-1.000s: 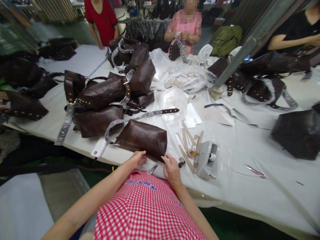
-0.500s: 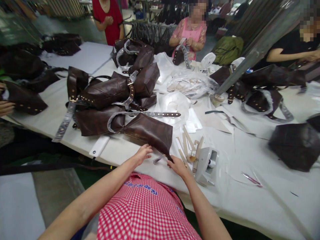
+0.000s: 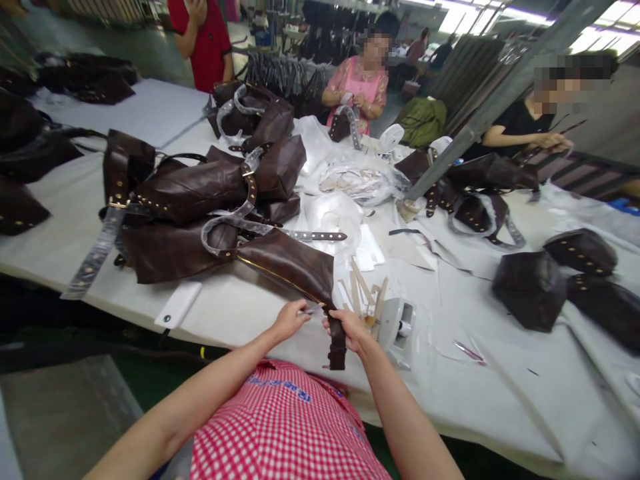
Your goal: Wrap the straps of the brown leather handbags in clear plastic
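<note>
A dark brown leather handbag [image 3: 290, 263] with a gold zipper lies near the table's front edge, its end toward me. From that end a short brown leather strap [image 3: 338, 343] hangs down, gripped by my right hand [image 3: 350, 328], with the thumb on top. My left hand [image 3: 291, 320] is closed just to its left, pinching a small piece of clear plastic [image 3: 315, 309] at the zipper's end. A long studded strap [image 3: 315, 235], partly wrapped in plastic, lies across the back of the bag. Several more brown handbags [image 3: 195, 190] are heaped behind and to the left.
A white phone-like device [image 3: 179, 305] lies at the table edge. To the right are a grey tape dispenser [image 3: 397, 332], card strips [image 3: 361, 283], a pink-handled tool [image 3: 469, 352] and dark bags [image 3: 530, 290]. A slanted metal post [image 3: 480, 127] crosses the far side. Co-workers stand beyond.
My right hand has taken hold of the strap, which now hangs down in view. My left hand has closed from open fingers onto the plastic piece. The view has turned a little right.
</note>
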`<state>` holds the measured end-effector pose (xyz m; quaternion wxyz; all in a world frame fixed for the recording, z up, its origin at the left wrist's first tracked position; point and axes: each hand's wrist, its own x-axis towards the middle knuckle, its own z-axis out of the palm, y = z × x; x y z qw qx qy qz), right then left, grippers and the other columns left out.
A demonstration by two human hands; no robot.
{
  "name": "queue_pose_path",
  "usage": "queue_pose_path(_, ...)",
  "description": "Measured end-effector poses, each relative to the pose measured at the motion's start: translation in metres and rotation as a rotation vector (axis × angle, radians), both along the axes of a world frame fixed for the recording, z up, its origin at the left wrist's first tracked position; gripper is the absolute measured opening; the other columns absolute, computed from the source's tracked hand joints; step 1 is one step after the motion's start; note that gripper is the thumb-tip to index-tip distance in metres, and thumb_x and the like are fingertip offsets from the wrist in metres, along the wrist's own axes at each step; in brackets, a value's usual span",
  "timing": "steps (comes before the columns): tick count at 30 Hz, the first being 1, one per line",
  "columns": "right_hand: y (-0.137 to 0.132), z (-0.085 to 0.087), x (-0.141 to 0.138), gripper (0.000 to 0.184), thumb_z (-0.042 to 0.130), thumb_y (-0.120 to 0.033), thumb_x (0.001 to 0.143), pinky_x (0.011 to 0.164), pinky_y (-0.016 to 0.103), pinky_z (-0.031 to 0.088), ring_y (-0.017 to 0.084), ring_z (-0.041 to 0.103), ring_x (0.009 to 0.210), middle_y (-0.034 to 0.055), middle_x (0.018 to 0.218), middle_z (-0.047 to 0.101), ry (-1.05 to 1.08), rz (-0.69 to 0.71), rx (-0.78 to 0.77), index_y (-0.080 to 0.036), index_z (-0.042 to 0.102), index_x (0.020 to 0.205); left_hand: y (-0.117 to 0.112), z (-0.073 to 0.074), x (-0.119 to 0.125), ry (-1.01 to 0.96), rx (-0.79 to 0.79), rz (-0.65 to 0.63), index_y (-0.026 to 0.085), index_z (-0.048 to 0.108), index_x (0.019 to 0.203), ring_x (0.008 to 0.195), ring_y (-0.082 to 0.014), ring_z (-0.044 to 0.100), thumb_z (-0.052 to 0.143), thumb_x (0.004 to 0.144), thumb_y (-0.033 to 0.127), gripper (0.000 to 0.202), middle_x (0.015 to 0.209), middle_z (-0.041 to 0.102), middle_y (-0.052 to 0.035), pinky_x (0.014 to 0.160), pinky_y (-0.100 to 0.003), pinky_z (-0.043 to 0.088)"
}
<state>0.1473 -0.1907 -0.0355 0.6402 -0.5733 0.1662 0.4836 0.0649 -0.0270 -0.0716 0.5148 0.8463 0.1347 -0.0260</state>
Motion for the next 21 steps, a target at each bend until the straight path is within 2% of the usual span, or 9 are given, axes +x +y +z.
queue_pose_path(1, 0.001, 0.0, 0.001, 0.012, 0.044, -0.013, 0.088, 0.042, 0.018, 0.048, 0.009, 0.055, 0.04, 0.0029, 0.053, 0.061, 0.051, -0.055, 0.033, -0.012, 0.055, 0.082, 0.0, 0.001, 0.001, -0.008, 0.043, 0.024, 0.017, 0.059, 0.074, 0.07, -0.0166, 0.055, 0.06, 0.074, 0.018, 0.001, 0.07, 0.06, 0.0001, 0.069, -0.026, 0.04)
queue_pose_path(2, 0.003, 0.0, 0.002, 0.013, 0.044, -0.014, 0.089, 0.043, 0.018, 0.05, 0.009, 0.055, 0.041, 0.003, 0.054, 0.061, 0.102, -0.107, 0.067, -0.011, 0.055, 0.084, 0.0, 0.003, 0.001, -0.018, 0.093, 0.051, 0.018, 0.057, 0.072, 0.066, -0.0159, 0.052, 0.06, 0.076, 0.019, 0.005, 0.067, 0.057, 0.001, 0.067, -0.026, 0.039)
queue_pose_path(5, 0.006, -0.003, 0.005, 0.012, 0.044, -0.014, 0.091, 0.052, 0.02, 0.056, 0.01, 0.061, 0.05, 0.0048, 0.063, 0.064, 0.244, -0.252, 0.151, -0.01, 0.054, 0.089, 0.003, 0.005, -0.002, -0.075, 0.259, 0.101, 0.018, 0.053, 0.072, 0.065, -0.0149, 0.048, 0.058, 0.08, 0.021, 0.01, 0.067, 0.053, 0.0017, 0.064, -0.025, 0.037)
queue_pose_path(8, 0.009, -0.007, 0.008, 0.012, 0.04, -0.012, 0.091, 0.055, 0.02, 0.058, 0.01, 0.063, 0.054, 0.0048, 0.066, 0.062, 0.362, -0.364, 0.204, -0.01, 0.052, 0.093, 0.008, 0.005, -0.008, -0.19, 0.283, 0.024, 0.019, 0.052, 0.076, 0.071, -0.0154, 0.05, 0.051, 0.083, 0.017, 0.007, 0.076, 0.054, -0.0009, 0.068, -0.025, 0.039)
queue_pose_path(12, 0.011, -0.012, 0.011, 0.015, 0.044, -0.007, 0.087, 0.049, 0.022, 0.058, 0.011, 0.062, 0.052, 0.0045, 0.071, 0.062, 0.465, -0.457, 0.275, -0.01, 0.05, 0.101, 0.014, 0.002, -0.018, -0.309, 0.19, -0.119, 0.018, 0.057, 0.08, 0.078, -0.0159, 0.053, 0.04, 0.08, 0.006, 0.021, 0.08, 0.057, -0.0036, 0.074, -0.026, 0.042)
queue_pose_path(15, 0.013, -0.012, 0.011, 0.019, 0.045, -0.007, 0.085, 0.049, 0.022, 0.059, 0.012, 0.063, 0.053, 0.0064, 0.075, 0.063, 0.499, -0.497, 0.309, -0.009, 0.05, 0.104, 0.017, 0.002, -0.022, -0.254, 0.111, -0.139, 0.016, 0.061, 0.075, 0.079, -0.0159, 0.056, 0.039, 0.072, 0.001, 0.027, 0.079, 0.061, -0.0041, 0.075, -0.026, 0.043)
queue_pose_path(18, 0.015, -0.01, 0.01, 0.019, 0.044, -0.009, 0.087, 0.053, 0.023, 0.06, 0.013, 0.065, 0.057, 0.0082, 0.077, 0.064, 0.489, -0.531, 0.332, -0.008, 0.05, 0.105, 0.018, 0.008, -0.02, -0.071, 0.097, -0.094, 0.016, 0.065, 0.075, 0.079, -0.017, 0.059, 0.041, 0.067, 0.0, 0.031, 0.079, 0.065, -0.0045, 0.078, -0.028, 0.045)
queue_pose_path(21, 0.018, -0.008, 0.01, 0.016, 0.045, -0.011, 0.088, 0.054, 0.023, 0.06, 0.012, 0.065, 0.057, 0.0064, 0.077, 0.064, 0.448, -0.555, 0.358, -0.01, 0.051, 0.103, 0.017, 0.021, -0.019, -0.009, 0.167, -0.052, 0.016, 0.066, 0.068, 0.1, -0.023, 0.057, 0.044, 0.063, -0.001, 0.028, 0.099, 0.067, -0.0089, 0.093, -0.036, 0.04)
